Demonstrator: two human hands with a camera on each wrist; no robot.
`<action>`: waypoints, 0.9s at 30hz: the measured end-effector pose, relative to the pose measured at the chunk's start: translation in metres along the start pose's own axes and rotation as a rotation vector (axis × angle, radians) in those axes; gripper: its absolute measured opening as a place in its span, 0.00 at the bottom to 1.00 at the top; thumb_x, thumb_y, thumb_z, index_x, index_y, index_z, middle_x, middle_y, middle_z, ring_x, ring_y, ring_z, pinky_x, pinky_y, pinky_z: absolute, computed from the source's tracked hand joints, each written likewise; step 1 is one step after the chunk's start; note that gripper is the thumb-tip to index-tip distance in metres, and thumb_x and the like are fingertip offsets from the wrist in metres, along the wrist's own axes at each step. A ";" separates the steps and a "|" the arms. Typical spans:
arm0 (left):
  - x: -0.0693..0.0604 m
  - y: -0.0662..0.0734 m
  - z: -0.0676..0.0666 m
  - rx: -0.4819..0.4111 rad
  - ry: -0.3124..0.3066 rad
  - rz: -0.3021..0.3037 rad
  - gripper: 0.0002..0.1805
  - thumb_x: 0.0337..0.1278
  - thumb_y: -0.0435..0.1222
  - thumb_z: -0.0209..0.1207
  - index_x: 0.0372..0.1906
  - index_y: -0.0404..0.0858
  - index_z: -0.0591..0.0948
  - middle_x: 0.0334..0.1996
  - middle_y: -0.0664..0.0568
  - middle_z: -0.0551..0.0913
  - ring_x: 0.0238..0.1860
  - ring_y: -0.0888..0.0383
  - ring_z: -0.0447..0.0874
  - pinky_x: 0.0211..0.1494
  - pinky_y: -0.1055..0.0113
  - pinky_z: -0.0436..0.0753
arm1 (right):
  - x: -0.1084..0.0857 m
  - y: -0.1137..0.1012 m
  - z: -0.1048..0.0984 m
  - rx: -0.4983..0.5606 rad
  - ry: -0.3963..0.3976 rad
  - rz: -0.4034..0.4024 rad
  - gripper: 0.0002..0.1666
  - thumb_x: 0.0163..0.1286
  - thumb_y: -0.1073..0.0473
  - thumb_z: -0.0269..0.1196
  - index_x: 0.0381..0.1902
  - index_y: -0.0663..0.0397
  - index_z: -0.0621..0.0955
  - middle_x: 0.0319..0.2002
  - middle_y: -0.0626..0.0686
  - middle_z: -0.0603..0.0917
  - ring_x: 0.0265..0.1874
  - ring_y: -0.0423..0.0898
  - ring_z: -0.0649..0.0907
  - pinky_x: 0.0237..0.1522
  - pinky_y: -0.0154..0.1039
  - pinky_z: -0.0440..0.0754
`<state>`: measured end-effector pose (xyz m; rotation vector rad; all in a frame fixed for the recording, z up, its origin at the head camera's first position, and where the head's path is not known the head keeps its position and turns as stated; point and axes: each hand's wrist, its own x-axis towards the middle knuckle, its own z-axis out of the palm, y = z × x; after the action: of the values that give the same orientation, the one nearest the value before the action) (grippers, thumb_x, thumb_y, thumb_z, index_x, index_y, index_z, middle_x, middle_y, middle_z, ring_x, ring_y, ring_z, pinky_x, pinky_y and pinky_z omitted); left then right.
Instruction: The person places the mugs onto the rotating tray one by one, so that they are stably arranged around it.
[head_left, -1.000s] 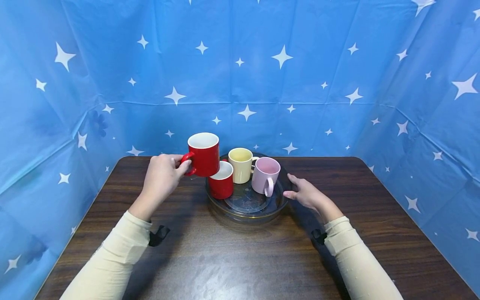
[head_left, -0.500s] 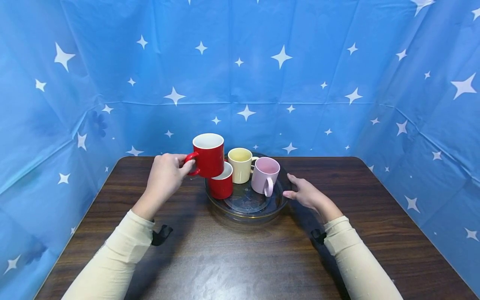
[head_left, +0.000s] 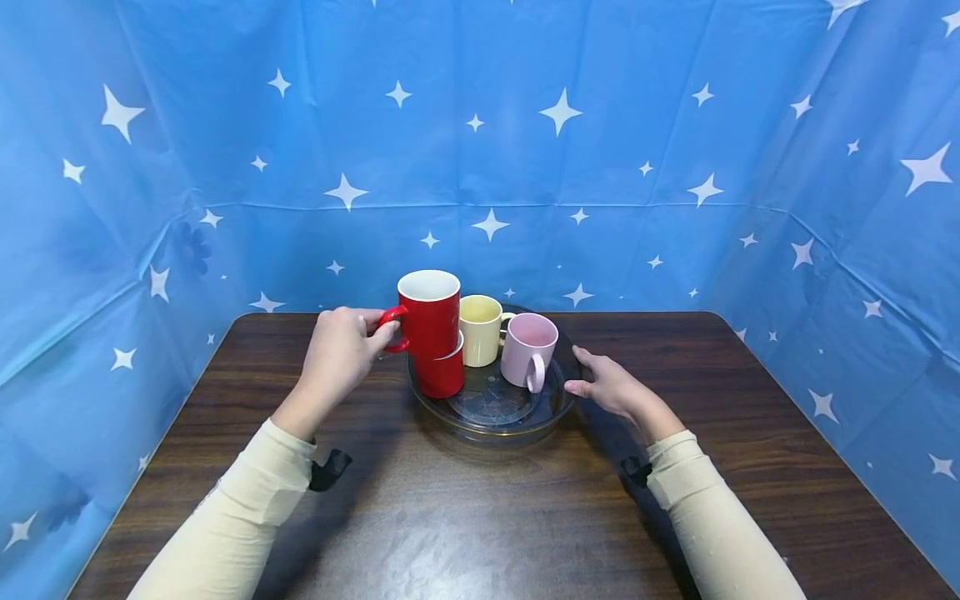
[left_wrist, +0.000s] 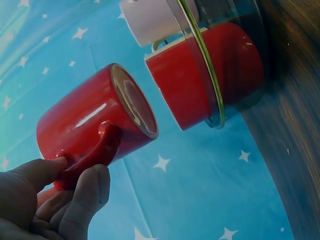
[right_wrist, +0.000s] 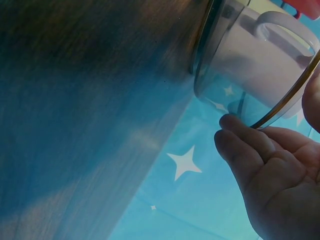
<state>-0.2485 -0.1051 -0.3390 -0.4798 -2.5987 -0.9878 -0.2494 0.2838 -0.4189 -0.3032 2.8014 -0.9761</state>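
Note:
In the head view my left hand [head_left: 337,354] pinches the handle of a red mug [head_left: 429,312] with a white inside. That mug is upright above a second red mug [head_left: 441,379]; the left wrist view shows a gap between its base and the lower mug's rim [left_wrist: 162,90]. A yellow mug [head_left: 480,333] and a pink mug [head_left: 528,350] stand beside the lower mug in a round clear glass dish [head_left: 495,429] with a gold rim. At the dish's right side, my right hand [head_left: 615,389] rests its fingertips against the glass wall, fingers loosely extended.
A dark wood-grain table [head_left: 450,517] bears the dish near its back edge. Blue cloth [head_left: 465,150] with white stars hangs behind and on both sides. Black straps [head_left: 330,469] hang at both wrists.
My left hand has moved right with the red mug, bringing it from the left of the dish to over the lower red mug. The right hand has stayed at the dish.

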 end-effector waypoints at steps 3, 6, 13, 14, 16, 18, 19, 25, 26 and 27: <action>0.000 0.001 0.001 0.000 -0.002 0.006 0.15 0.66 0.34 0.65 0.51 0.29 0.86 0.33 0.39 0.90 0.16 0.57 0.74 0.17 0.69 0.65 | 0.000 -0.001 0.000 0.009 -0.002 0.007 0.42 0.75 0.61 0.61 0.77 0.72 0.54 0.76 0.71 0.55 0.76 0.67 0.57 0.73 0.61 0.56; 0.000 0.002 0.003 0.000 -0.005 0.008 0.15 0.66 0.35 0.65 0.51 0.29 0.87 0.33 0.39 0.90 0.15 0.57 0.71 0.16 0.69 0.64 | 0.000 -0.001 0.000 0.017 -0.001 0.014 0.42 0.76 0.61 0.61 0.77 0.72 0.54 0.77 0.71 0.54 0.76 0.67 0.57 0.73 0.61 0.56; 0.001 0.005 0.006 0.010 -0.007 0.013 0.16 0.65 0.35 0.66 0.51 0.29 0.87 0.32 0.39 0.90 0.15 0.57 0.69 0.17 0.69 0.64 | 0.000 0.000 0.001 0.016 0.007 0.013 0.42 0.75 0.61 0.61 0.77 0.71 0.54 0.76 0.71 0.55 0.76 0.67 0.57 0.74 0.61 0.56; 0.001 0.005 0.006 0.008 -0.008 0.013 0.16 0.65 0.35 0.66 0.52 0.29 0.86 0.33 0.39 0.90 0.15 0.57 0.69 0.17 0.69 0.65 | 0.000 0.000 0.001 0.016 0.007 0.013 0.43 0.75 0.61 0.61 0.77 0.71 0.54 0.76 0.71 0.55 0.76 0.67 0.57 0.74 0.61 0.56; 0.001 0.006 0.007 0.006 -0.009 0.014 0.15 0.65 0.35 0.66 0.51 0.28 0.86 0.33 0.39 0.90 0.15 0.57 0.70 0.18 0.69 0.66 | 0.000 0.001 0.001 0.013 0.008 0.014 0.43 0.75 0.61 0.61 0.77 0.71 0.54 0.76 0.71 0.55 0.76 0.67 0.57 0.74 0.61 0.56; 0.001 0.006 0.008 0.003 -0.013 0.014 0.15 0.65 0.35 0.66 0.51 0.29 0.87 0.32 0.39 0.90 0.15 0.57 0.70 0.17 0.69 0.66 | 0.000 0.001 0.001 0.014 0.009 0.013 0.43 0.75 0.61 0.61 0.77 0.71 0.54 0.76 0.71 0.55 0.76 0.67 0.57 0.74 0.61 0.56; 0.001 0.007 0.009 0.002 -0.013 0.016 0.15 0.65 0.35 0.66 0.50 0.29 0.87 0.31 0.40 0.90 0.15 0.57 0.69 0.17 0.69 0.65 | 0.000 0.002 0.002 0.014 0.008 0.013 0.43 0.75 0.61 0.61 0.78 0.71 0.54 0.76 0.71 0.55 0.76 0.66 0.57 0.74 0.61 0.56; 0.000 0.008 0.012 -0.017 -0.013 0.023 0.13 0.65 0.35 0.66 0.49 0.31 0.88 0.26 0.44 0.89 0.15 0.58 0.69 0.16 0.69 0.62 | 0.000 0.002 0.001 0.009 0.000 0.013 0.43 0.76 0.60 0.61 0.78 0.71 0.54 0.77 0.71 0.55 0.76 0.66 0.57 0.73 0.61 0.57; 0.000 0.008 0.012 -0.023 -0.015 0.025 0.13 0.65 0.35 0.66 0.48 0.31 0.88 0.26 0.44 0.89 0.15 0.58 0.69 0.16 0.69 0.62 | 0.000 0.001 0.001 0.007 0.000 0.013 0.43 0.76 0.60 0.61 0.78 0.71 0.54 0.77 0.71 0.55 0.76 0.66 0.57 0.73 0.61 0.57; 0.001 0.008 0.013 -0.029 -0.017 0.026 0.12 0.65 0.35 0.66 0.48 0.31 0.89 0.27 0.44 0.89 0.15 0.58 0.70 0.16 0.69 0.62 | 0.000 0.001 0.001 0.007 0.002 0.011 0.43 0.75 0.61 0.61 0.78 0.71 0.54 0.77 0.71 0.55 0.76 0.66 0.57 0.73 0.61 0.57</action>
<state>-0.2479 -0.0905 -0.3431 -0.5298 -2.5902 -1.0182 -0.2495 0.2842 -0.4202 -0.2859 2.7974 -0.9842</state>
